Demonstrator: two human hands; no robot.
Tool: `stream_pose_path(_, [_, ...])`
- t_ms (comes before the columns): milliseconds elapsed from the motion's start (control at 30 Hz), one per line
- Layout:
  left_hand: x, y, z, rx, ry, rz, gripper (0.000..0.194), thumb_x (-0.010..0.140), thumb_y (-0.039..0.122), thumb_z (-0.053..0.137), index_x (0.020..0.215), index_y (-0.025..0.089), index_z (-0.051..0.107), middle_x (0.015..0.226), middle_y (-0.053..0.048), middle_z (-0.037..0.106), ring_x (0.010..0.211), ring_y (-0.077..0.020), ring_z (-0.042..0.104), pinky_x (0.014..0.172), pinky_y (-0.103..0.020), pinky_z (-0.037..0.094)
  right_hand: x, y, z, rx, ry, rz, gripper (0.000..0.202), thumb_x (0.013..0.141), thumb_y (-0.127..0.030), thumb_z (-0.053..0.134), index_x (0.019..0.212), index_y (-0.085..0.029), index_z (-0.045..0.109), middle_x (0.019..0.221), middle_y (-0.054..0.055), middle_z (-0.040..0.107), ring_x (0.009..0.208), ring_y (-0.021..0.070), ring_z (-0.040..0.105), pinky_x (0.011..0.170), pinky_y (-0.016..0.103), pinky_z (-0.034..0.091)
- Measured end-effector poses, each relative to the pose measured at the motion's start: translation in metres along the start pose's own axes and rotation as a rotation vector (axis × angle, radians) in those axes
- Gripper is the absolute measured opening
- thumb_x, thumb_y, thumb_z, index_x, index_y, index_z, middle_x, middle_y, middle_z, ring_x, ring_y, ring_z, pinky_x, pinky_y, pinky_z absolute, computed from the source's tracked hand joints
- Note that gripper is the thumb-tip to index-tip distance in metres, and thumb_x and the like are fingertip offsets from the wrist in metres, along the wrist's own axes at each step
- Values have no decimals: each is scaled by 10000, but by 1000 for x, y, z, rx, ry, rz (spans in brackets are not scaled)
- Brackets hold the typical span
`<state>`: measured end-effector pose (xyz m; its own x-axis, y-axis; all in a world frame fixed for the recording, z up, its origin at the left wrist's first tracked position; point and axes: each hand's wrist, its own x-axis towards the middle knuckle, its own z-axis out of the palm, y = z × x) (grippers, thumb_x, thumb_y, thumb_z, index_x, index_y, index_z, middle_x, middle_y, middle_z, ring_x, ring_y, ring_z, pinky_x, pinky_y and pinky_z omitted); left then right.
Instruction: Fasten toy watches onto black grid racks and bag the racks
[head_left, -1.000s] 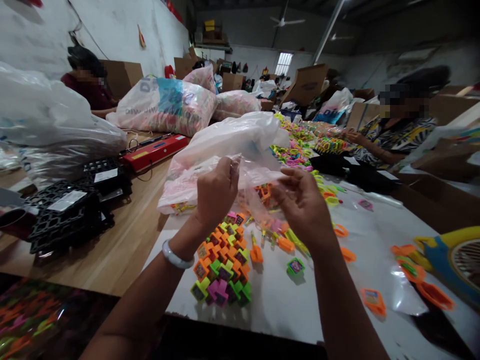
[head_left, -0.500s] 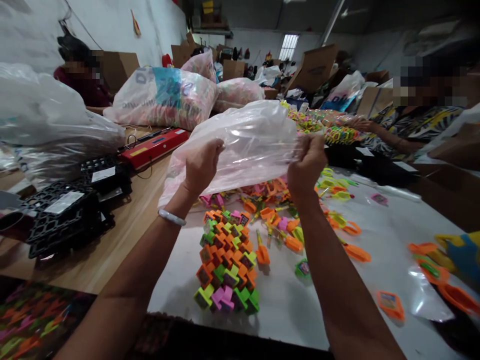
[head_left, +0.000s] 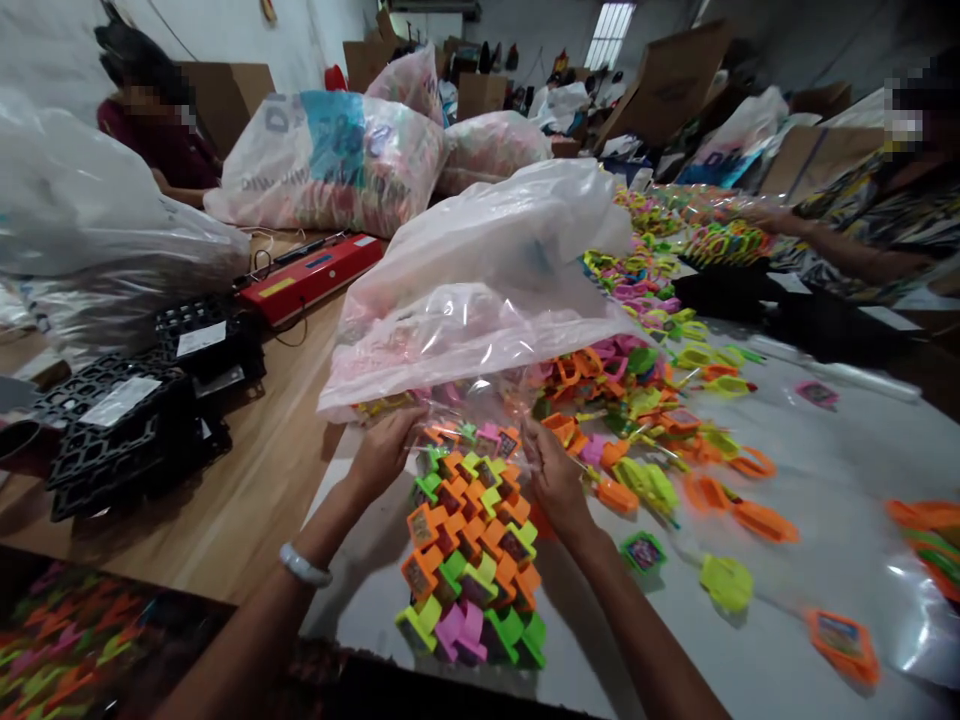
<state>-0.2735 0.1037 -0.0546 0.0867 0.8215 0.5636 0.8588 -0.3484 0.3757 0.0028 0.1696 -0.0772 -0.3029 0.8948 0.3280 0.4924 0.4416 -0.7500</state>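
A clear plastic bag (head_left: 480,395) is stretched low between my hands, over the far end of a neat block of interlocked plastic toy pieces (head_left: 469,530). My left hand (head_left: 386,450) pinches it at the left, fingers closed. My right hand (head_left: 556,482) grips it at the right, fingers also closed, beside the block. The block is orange, green, yellow and pink and lies on the white table surface (head_left: 600,630). Directly behind my hands spreads a large translucent bag (head_left: 465,250), its near edge above the clear one. Loose toy pieces (head_left: 600,375) are heaped to the right of it.
On the left stand black plastic trays (head_left: 112,430) and a red sealer-like device (head_left: 311,280). Large filled bags (head_left: 337,165) are farther back. Two people sit across the table, left and right. More toy pieces (head_left: 844,645) lie scattered at the right.
My hands have come down and nearer, from high in front of the large bag to the far end of the toy block. The clear bag now spans low between them.
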Motion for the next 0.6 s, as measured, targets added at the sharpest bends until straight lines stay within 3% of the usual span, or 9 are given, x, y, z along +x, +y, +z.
stream_pose_path(167, [-39, 33, -8, -47, 42, -139, 391, 1006, 198, 396, 1381, 192, 509, 1207, -121, 716, 1075, -198, 700, 898, -334, 584, -41, -31, 3, 209, -1, 217, 474, 953, -444, 484, 1361, -219, 572, 1294, 116, 668, 1196, 271, 629, 993, 456, 533])
stream_pose_path(367, [-89, 65, 4, -101, 19, -447, 485, 955, 189, 438, 1434, 252, 482, 1267, -64, 707, 1070, -202, 703, 891, -333, 587, -73, -22, 18, 220, -24, 300, 493, 897, -415, 566, 1361, -252, 586, 1297, 87, 674, 1158, 282, 655, 930, 442, 571])
stream_pose_path(433, [-93, 68, 9, -100, -18, -557, 468, 907, 209, 504, 1373, 240, 530, 1187, -65, 738, 990, -216, 711, 851, -349, 583, -73, -19, 22, 160, -3, 334, 434, 919, -394, 512, 1310, -234, 614, 1216, 91, 708, 1091, 282, 678, 886, 434, 575])
stream_pose_path(500, [-88, 66, 13, -76, -80, -665, 322, 872, 233, 542, 1183, 229, 625, 1064, -64, 756, 922, -232, 693, 831, -373, 561, -67, -18, 24, 84, -4, 340, 371, 919, -359, 490, 1230, -225, 641, 1159, 96, 718, 1034, 283, 685, 850, 424, 569])
stream_pose_path(600, [-75, 60, 17, -38, -142, -764, 103, 859, 230, 524, 873, 213, 625, 856, -65, 714, 825, -249, 640, 801, -401, 514, -57, -20, 24, -24, -79, 233, 324, 833, -327, 590, 1136, -229, 652, 1118, 111, 703, 1018, 306, 663, 820, 422, 552])
